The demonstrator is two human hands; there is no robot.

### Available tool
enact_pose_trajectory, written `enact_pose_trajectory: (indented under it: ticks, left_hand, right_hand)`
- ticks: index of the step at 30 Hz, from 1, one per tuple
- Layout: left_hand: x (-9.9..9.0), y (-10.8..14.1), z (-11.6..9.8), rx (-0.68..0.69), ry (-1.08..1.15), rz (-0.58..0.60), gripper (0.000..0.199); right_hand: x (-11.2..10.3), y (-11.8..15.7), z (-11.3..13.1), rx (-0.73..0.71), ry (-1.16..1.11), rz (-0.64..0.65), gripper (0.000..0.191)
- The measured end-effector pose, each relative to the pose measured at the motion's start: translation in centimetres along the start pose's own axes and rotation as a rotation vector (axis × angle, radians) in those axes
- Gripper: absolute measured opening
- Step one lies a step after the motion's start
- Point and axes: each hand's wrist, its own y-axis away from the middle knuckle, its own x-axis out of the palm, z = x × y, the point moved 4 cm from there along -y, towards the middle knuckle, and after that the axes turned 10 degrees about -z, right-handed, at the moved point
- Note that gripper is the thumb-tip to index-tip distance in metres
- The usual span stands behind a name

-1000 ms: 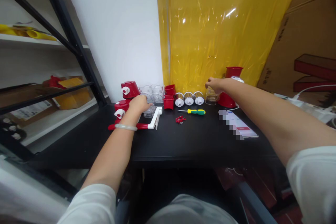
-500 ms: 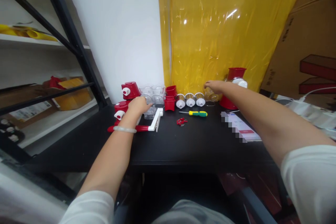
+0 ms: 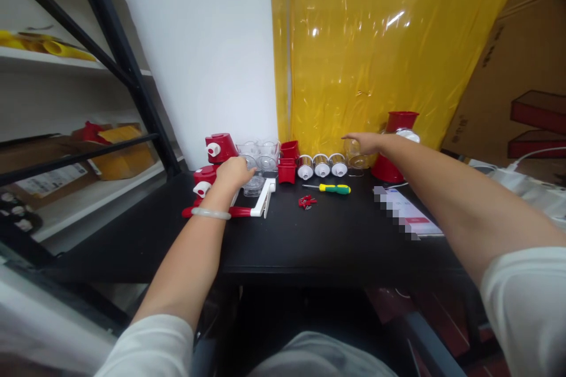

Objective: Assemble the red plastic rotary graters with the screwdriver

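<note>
My left hand [image 3: 236, 173] is over the left group of parts, its thumb stretched out to the right; its other fingers are mostly hidden, and no held thing shows. Beside it are clear plastic parts [image 3: 253, 186], red housings with white knobs [image 3: 220, 148] and a red-and-white crank handle [image 3: 264, 197]. My right hand [image 3: 365, 142] reaches over a clear plastic container [image 3: 357, 161], with a finger stretched leftward and nothing seen in its grasp. Whether it touches the container I cannot tell. A red grater body [image 3: 389, 169] stands behind my right forearm.
Between my hands are red feed hoppers [image 3: 287, 171], three drum graters [image 3: 322, 166], a green-and-yellow screwdriver [image 3: 335, 189] and small red pieces [image 3: 306, 202]. A phone [image 3: 411, 212] lies at right, near white plugs and cables [image 3: 517, 179]. Black shelving [image 3: 132, 88] rises at left.
Both hands stay over the same places. A finger of my right hand now stretches out more to the left. The whole view has shifted slightly; the objects stay put.
</note>
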Motion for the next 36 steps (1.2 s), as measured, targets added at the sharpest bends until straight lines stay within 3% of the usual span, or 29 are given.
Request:
enact_pose_trajectory:
  ticks: [6,13,23,31,36]
  left_hand:
    - [-0.2,0.0,0.0,-0.005,0.002,-0.029,0.048]
    - [-0.2,0.0,0.0,-0.001,0.003,-0.065,0.048]
    - [-0.2,0.0,0.2,-0.018,0.000,-0.051,0.050]
    - [-0.2,-0.1,0.3,-0.004,0.011,-0.059,0.047]
    - [-0.4,0.0,0.3,-0.006,0.016,-0.034,0.041]
  right_hand:
    - [0.1,0.2,-0.7,0.003,-0.093,-0.121,0.076]
    - [0.7,-0.2,-0.5,0.050,-0.017,-0.203,0.049]
    - [0.4,1.0,0.7,0.052,-0.083,-0.295,0.045]
    - [0.5,1.5,1.2,0.070,-0.130,-0.291,0.047]
    - [0.1,2.1,2.1,0.200,-0.072,-0.392,0.044]
